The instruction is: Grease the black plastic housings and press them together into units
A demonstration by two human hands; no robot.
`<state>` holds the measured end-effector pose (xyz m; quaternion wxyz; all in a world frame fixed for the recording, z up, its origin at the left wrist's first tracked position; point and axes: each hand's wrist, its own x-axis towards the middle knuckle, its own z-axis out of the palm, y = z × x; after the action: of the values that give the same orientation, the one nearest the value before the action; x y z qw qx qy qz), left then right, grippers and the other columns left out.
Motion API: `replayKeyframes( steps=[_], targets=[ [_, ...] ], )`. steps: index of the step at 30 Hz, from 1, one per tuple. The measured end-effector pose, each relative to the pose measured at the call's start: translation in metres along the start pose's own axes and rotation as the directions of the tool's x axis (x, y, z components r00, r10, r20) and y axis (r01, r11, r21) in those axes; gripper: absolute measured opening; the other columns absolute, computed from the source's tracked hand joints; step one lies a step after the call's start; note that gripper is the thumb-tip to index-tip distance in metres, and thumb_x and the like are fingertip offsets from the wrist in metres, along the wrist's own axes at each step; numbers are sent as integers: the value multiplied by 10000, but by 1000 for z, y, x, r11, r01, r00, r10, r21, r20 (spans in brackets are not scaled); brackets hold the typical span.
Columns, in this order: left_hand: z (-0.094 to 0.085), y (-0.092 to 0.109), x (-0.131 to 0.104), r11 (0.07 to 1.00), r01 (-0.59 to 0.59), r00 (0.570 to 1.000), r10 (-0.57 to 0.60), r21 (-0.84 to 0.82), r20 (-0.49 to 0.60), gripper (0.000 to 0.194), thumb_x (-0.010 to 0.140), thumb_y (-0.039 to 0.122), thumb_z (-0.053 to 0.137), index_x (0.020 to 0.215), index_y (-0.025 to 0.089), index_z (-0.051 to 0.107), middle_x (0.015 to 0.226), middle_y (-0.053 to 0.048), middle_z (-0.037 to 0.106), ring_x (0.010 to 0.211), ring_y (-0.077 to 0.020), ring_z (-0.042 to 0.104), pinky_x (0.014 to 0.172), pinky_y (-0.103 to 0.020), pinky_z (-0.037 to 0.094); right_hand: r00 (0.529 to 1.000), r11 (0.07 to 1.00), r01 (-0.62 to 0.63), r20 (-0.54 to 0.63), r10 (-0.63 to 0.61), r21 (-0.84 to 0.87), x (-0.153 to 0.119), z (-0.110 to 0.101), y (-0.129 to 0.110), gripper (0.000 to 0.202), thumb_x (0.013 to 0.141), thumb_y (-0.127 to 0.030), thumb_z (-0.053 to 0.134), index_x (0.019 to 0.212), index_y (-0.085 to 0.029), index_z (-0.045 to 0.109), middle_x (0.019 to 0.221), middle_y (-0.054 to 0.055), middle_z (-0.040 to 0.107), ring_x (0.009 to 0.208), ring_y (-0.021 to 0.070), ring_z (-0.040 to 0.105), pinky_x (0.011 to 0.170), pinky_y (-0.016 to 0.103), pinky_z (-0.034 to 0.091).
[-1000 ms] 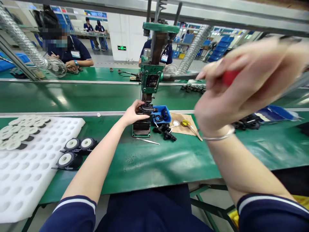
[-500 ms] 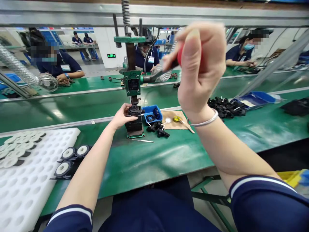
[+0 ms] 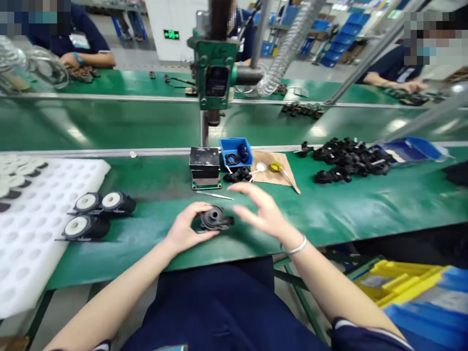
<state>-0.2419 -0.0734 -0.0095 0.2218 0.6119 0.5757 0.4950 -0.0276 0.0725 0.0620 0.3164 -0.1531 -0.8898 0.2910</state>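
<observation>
My left hand (image 3: 190,225) is closed around a black plastic pump housing (image 3: 214,218) with a round ribbed top and a side spout, held near the bench's front edge. To its right, my right hand (image 3: 261,209) has thumb and fingers spread and holds nothing; its fingertips are slightly blurred and apart from the housing. Beyond the hands stands the green arbor press (image 3: 214,73), with nothing on its black base block (image 3: 205,160). A thin metal tweezer-like tool (image 3: 215,195) lies in front of that base.
Behind lie a blue bin (image 3: 237,141) of black rings, black parts (image 3: 239,174), and brown paper (image 3: 281,158) with a yellow pot (image 3: 275,167). A pile of black housings (image 3: 351,158) is at right. White-topped black parts (image 3: 86,226) and a white foam tray (image 3: 44,243) are left. Co-workers sit opposite.
My right hand has let go of the red-knobbed press lever and come down to the bench. My left hand has brought the housing off the press base toward me. The view has tilted down.
</observation>
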Motion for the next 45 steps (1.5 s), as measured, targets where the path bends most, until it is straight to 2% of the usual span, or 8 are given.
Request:
replayKeyframes(
  steps=[2,4,7,10,24,31,38,45],
  targets=[
    [27,-3,-4,970,188,978,-169,-156,124,843,695,353,830,1400,318,370,1243,-84,640,1161,-262,663,1019,-454,552,983,998,1,181,-13,66,-16,24,-1,538,883,-376,674,1364,-214,496,1352,116,584,1290,228,556,1110,420,491],
    [38,-6,-5,926,281,953,-239,-253,184,1030,681,352,842,1494,285,213,1295,-117,620,1225,-272,631,1093,-472,493,969,993,-17,248,-12,115,-28,42,2,624,845,-420,714,1386,-220,477,1398,130,548,1339,245,517,1128,440,473],
    [35,-10,-4,906,301,943,-237,-297,233,990,679,336,851,1465,256,254,1384,-153,568,1319,-280,560,1156,-475,424,976,990,-56,214,28,130,-38,59,8,593,835,-408,728,1357,-236,505,1373,129,567,1312,242,543,1106,438,492],
    [29,-12,-1,910,298,935,-218,-289,280,854,674,307,852,1367,242,356,1403,-161,562,1323,-281,557,1129,-455,445,981,988,-80,187,55,129,-40,66,12,563,836,-363,734,1346,-252,523,1352,119,583,1281,236,572,1086,420,511],
    [29,-18,2,928,260,938,-178,-266,296,809,642,230,825,1331,254,403,1355,-124,604,1259,-278,606,1059,-405,478,958,995,0,286,-29,102,-31,59,22,528,825,-277,734,1323,-271,560,1337,104,608,1254,263,600,1054,453,542],
    [34,-14,-1,915,305,933,-232,-263,274,907,646,203,825,1406,271,334,1318,-112,624,1249,-274,614,1035,-391,491,975,995,-65,218,48,72,-42,65,14,572,833,-223,718,1369,-269,523,1384,115,567,1271,271,580,1068,475,532],
    [39,-16,-6,920,280,944,-212,-274,252,908,666,196,817,1416,244,307,1307,-127,631,1237,-288,620,1011,-395,507,979,993,-109,177,99,48,-47,68,7,575,832,-196,716,1372,-260,530,1378,113,565,1268,271,576,1089,478,516],
    [38,-17,-5,921,274,943,-200,-278,266,909,665,205,819,1412,211,302,1326,-150,618,1264,-299,599,1027,-426,498,979,995,-85,190,76,42,-47,67,10,570,824,-196,732,1358,-221,535,1371,122,570,1264,251,579,1084,446,518]
  ],
)
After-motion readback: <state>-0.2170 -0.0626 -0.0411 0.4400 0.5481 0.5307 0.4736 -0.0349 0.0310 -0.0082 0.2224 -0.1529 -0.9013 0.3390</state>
